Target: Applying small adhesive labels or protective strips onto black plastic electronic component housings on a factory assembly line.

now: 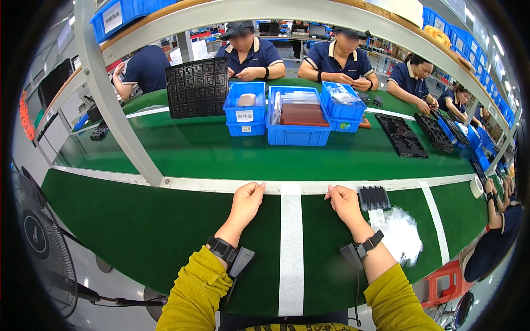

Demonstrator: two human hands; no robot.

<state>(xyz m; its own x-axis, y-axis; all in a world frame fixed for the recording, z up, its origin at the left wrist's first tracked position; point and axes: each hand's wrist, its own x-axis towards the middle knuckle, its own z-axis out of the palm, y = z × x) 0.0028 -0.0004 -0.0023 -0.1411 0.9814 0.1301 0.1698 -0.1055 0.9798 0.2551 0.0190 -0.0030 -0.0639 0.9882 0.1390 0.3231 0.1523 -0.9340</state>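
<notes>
My left hand [247, 199] rests in a loose fist at the white rail [221, 186] along the far side of the green mat. My right hand [343, 203] is also curled closed, near the same rail, with nothing visible in its fingers. Between the two hands runs a white strip [291, 248] on the mat. Just right of my right hand lies a small black ribbed tray [374, 197]. Below that tray is a pile of clear plastic bags [402, 234], beside my right wrist. Neither hand touches the tray or the bags.
Beyond the rail stand blue bins [298, 135], one with brown pieces, and an upright black molded tray [197, 88]. More black trays [402, 135] lie right. A metal post [118, 99] rises left. Co-workers sit opposite. A fan [41, 237] stands left, a red stool [444, 284] right.
</notes>
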